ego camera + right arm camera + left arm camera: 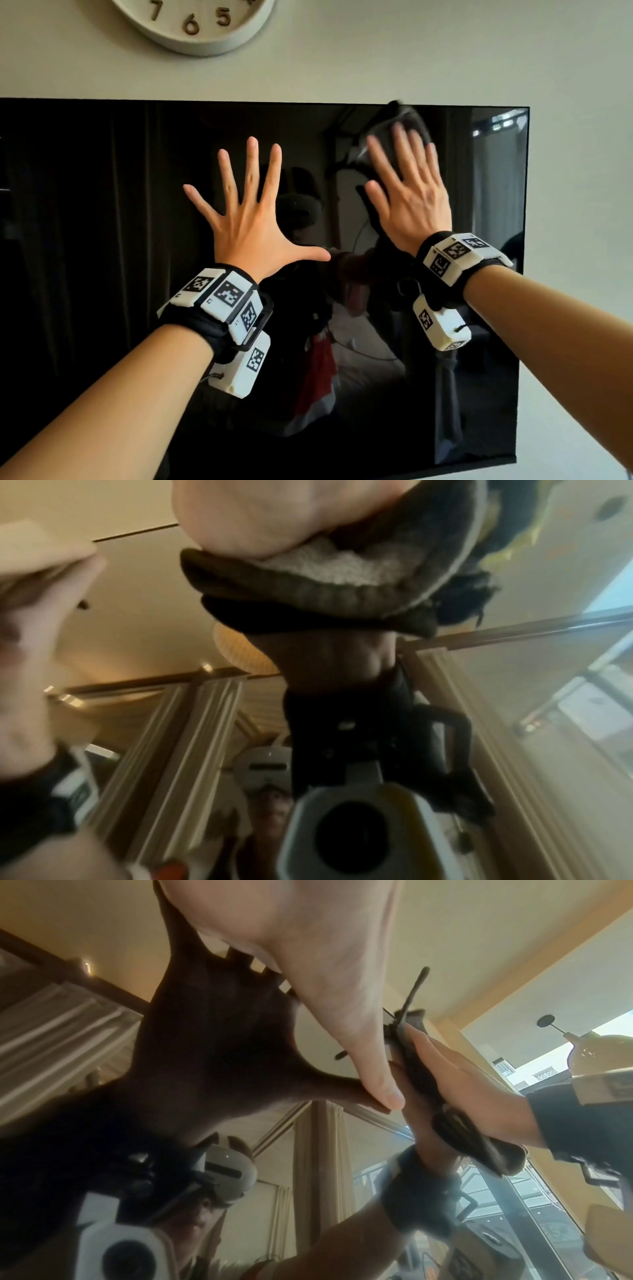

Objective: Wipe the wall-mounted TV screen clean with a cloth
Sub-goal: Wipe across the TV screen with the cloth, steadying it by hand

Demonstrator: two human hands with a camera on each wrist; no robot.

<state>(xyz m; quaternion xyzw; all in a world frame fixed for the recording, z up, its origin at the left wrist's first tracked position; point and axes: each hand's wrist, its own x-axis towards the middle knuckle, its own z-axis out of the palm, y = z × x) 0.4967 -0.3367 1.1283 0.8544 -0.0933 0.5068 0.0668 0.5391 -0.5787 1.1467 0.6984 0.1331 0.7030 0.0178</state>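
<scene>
The wall-mounted TV screen point(102, 240) is black and glossy and fills most of the head view. My left hand point(250, 212) lies flat on the glass near the middle, fingers spread wide and holding nothing. My right hand point(407, 192) presses a dark grey cloth point(402, 114) flat against the upper right of the screen with straight fingers. Its fingers are blurred. In the right wrist view the folded cloth point(308, 588) sits between my palm point(257, 515) and the glass, showing a pale fleecy inner side. The left wrist view shows my thumb point(342, 1015) on the glass beside the cloth point(421, 1074).
A round white wall clock point(195, 24) hangs above the TV on the pale wall point(582, 68). The TV's right edge point(524, 274) runs close to my right wrist. The screen mirrors my arms, the person and the room's curtains.
</scene>
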